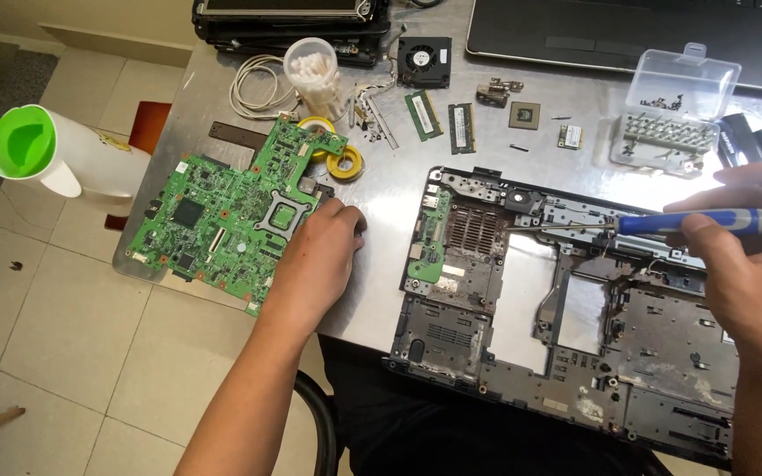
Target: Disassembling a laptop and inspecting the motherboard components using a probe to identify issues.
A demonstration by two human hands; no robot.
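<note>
My left hand [317, 256] rests on the right edge of a green laptop motherboard [222, 220] lying at the table's left side, fingers curled over it. My right hand [751, 264] grips a blue-handled screwdriver [690, 222], held level, its thin shaft pointing left over the upper part of a black laptop bottom case [451, 344]. The case lies opened up in front of me, with a small green board at its left side.
Behind lie two memory sticks [441, 122], a processor chip [524, 115], a black fan [423, 60], yellow tape rolls [344, 162], a cup of cotton swabs [314, 72], a clear screw box [676, 106] and a closed laptop [637, 31]. A white and green jug [46, 154] stands off the table's left edge.
</note>
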